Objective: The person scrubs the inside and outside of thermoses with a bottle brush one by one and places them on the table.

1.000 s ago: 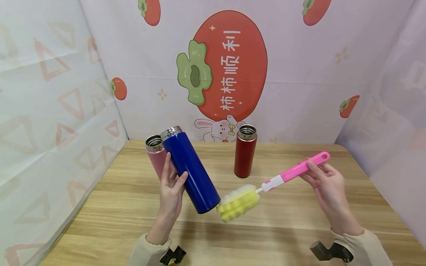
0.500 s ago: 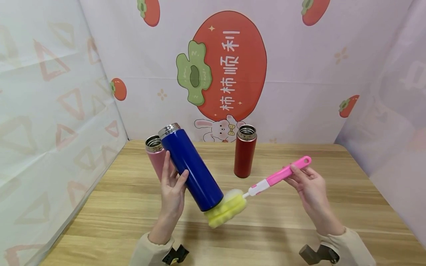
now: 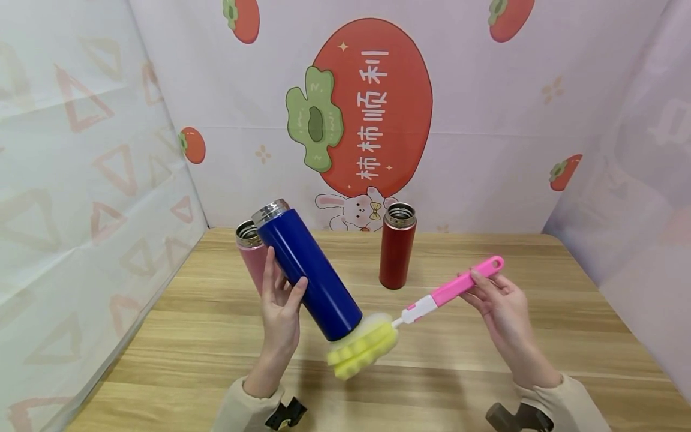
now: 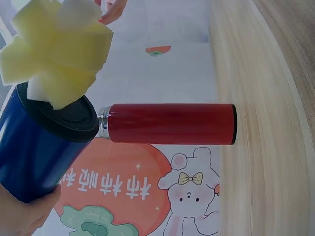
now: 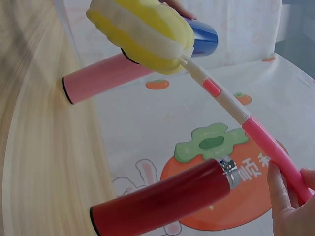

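Observation:
My left hand (image 3: 282,312) grips a blue thermos bottle (image 3: 310,270) around its middle, tilted with its steel neck up to the left and its black base (image 4: 64,118) down to the right. My right hand (image 3: 502,306) pinches the pink handle (image 3: 459,287) of a bottle brush, held slantwise above the table. The brush's yellow and white sponge head (image 3: 364,348) lies right at the bottle's base, overlapping it in the left wrist view. Behind the blue bottle a pink thermos bottle (image 3: 252,258) stands uncapped and partly hidden.
A red thermos bottle (image 3: 397,249), also without a lid, stands toward the back of the wooden table (image 3: 216,360). A printed cloth backdrop (image 3: 475,168) rises behind the table's far edge, with cloth walls on both sides.
The right hand has brought the brush left and slightly down, so its sponge head has passed from beside the blue bottle's base to beneath it. The blue bottle has tipped slightly more.

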`<state>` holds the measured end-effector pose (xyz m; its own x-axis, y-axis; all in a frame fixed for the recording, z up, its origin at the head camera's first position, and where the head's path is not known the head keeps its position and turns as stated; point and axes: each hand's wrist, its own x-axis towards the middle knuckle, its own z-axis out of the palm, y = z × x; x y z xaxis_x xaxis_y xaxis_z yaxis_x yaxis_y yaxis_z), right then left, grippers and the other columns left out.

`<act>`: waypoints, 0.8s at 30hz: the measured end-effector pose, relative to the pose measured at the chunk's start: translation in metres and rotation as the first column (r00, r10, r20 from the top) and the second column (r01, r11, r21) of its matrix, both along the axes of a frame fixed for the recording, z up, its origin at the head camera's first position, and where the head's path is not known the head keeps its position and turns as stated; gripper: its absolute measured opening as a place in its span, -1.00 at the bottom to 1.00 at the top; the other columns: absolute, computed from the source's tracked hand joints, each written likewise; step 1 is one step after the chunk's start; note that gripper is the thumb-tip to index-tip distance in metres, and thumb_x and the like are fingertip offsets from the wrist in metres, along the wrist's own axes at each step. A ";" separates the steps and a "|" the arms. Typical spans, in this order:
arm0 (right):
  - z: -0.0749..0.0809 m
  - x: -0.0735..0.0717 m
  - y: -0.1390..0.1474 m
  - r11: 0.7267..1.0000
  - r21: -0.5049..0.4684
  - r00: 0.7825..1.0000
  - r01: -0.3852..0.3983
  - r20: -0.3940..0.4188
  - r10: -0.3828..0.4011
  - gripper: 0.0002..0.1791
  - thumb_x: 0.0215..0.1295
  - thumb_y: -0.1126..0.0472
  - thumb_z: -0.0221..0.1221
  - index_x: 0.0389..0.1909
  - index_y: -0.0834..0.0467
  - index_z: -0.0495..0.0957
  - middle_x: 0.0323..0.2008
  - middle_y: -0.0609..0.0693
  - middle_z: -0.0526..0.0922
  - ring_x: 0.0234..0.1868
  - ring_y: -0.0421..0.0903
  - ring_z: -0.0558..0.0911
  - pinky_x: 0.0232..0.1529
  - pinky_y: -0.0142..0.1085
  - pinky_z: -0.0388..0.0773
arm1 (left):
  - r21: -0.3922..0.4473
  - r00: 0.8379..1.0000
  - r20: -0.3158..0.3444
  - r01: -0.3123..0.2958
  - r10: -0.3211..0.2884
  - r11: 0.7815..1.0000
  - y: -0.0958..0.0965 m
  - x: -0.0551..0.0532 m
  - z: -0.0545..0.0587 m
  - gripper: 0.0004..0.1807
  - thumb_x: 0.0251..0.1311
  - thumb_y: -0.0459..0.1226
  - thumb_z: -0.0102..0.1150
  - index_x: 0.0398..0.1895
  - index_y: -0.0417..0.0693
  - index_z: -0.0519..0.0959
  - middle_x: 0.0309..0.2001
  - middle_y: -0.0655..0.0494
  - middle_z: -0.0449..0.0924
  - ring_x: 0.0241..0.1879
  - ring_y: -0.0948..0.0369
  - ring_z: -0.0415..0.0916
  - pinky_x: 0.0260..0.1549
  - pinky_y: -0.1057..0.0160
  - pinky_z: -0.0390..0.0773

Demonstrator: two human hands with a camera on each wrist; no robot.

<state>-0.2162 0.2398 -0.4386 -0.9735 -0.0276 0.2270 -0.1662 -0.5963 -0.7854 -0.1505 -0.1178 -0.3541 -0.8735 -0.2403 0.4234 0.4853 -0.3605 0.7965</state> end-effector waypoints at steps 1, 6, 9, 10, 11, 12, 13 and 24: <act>0.004 0.003 0.000 1.000 -0.018 1.000 -0.004 -0.003 0.004 -0.76 0.24 0.44 -0.04 -0.08 0.37 0.41 -0.20 0.27 0.57 -0.11 0.17 0.55 -0.11 -0.05 0.42 | -0.002 1.000 0.001 -0.001 0.001 1.000 0.000 0.000 -0.001 -0.25 0.15 -0.48 -0.03 0.35 0.24 0.00 0.21 -0.06 0.14 0.09 0.12 0.26 -0.01 0.28 0.37; 0.019 0.013 0.006 1.000 -0.022 1.000 0.014 -0.009 -0.014 -0.75 0.22 0.40 0.01 -0.08 0.35 0.43 -0.21 0.23 0.59 -0.14 0.11 0.57 -0.09 -0.08 0.41 | -0.012 1.000 0.001 -0.005 0.005 1.000 -0.001 0.002 -0.003 -0.26 0.16 -0.46 -0.02 0.34 0.25 0.01 0.20 -0.07 0.13 0.08 0.13 0.25 -0.02 0.30 0.36; 0.036 0.024 0.003 0.999 -0.009 0.999 0.047 0.003 -0.047 -0.76 0.20 0.40 0.03 -0.10 0.34 0.44 -0.24 0.20 0.60 -0.17 0.06 0.59 -0.08 -0.13 0.41 | -0.023 1.000 -0.004 -0.007 0.007 1.000 -0.002 0.002 -0.003 -0.26 0.16 -0.46 -0.01 0.34 0.25 0.01 0.21 -0.07 0.13 0.08 0.13 0.25 -0.01 0.30 0.35; 0.043 0.029 0.001 0.998 -0.027 0.999 0.054 0.009 -0.053 -0.77 0.20 0.42 0.02 -0.12 0.35 0.45 -0.26 0.20 0.60 -0.19 0.05 0.60 -0.10 -0.14 0.43 | -0.028 1.000 -0.005 -0.007 0.007 1.000 -0.002 0.003 -0.003 -0.26 0.16 -0.46 -0.02 0.34 0.25 0.01 0.22 -0.07 0.13 0.08 0.13 0.25 -0.01 0.30 0.35; 0.051 0.034 -0.002 0.997 -0.052 0.999 0.049 0.008 -0.049 -0.79 0.20 0.44 0.01 -0.14 0.36 0.46 -0.28 0.20 0.61 -0.21 0.05 0.61 -0.12 -0.16 0.44 | -0.032 1.000 -0.005 -0.006 0.006 0.999 -0.002 0.003 -0.003 -0.26 0.16 -0.45 -0.01 0.34 0.24 0.01 0.22 -0.07 0.13 0.08 0.13 0.25 -0.01 0.30 0.35; 0.059 0.038 -0.005 0.995 -0.085 0.999 0.045 0.009 -0.045 -0.80 0.20 0.46 -0.01 -0.16 0.38 0.46 -0.30 0.22 0.61 -0.24 0.05 0.61 -0.14 -0.17 0.46 | -0.034 1.000 -0.010 -0.003 0.002 0.999 -0.003 0.004 -0.003 -0.26 0.16 -0.46 -0.01 0.34 0.24 0.01 0.22 -0.07 0.13 0.08 0.13 0.26 -0.01 0.30 0.35; 0.069 0.044 -0.010 0.995 -0.083 0.998 0.059 0.029 -0.056 -0.82 0.20 0.46 0.00 -0.19 0.37 0.48 -0.33 0.19 0.61 -0.26 0.02 0.62 -0.15 -0.20 0.47 | -0.038 1.000 -0.016 0.000 0.000 0.999 -0.003 0.004 -0.003 -0.26 0.16 -0.46 -0.02 0.35 0.23 0.00 0.21 -0.06 0.14 0.08 0.14 0.26 -0.01 0.30 0.35; 0.091 0.056 -0.014 0.987 -0.137 0.995 0.082 0.066 -0.073 -0.83 0.21 0.49 -0.04 -0.30 0.34 0.52 -0.40 0.15 0.62 -0.35 -0.04 0.64 -0.24 -0.28 0.51 | -0.031 0.999 0.021 0.042 -0.042 0.999 -0.005 0.012 0.000 -0.25 0.18 -0.50 -0.08 0.36 0.24 -0.05 0.20 -0.01 0.16 0.08 0.16 0.27 -0.02 0.29 0.38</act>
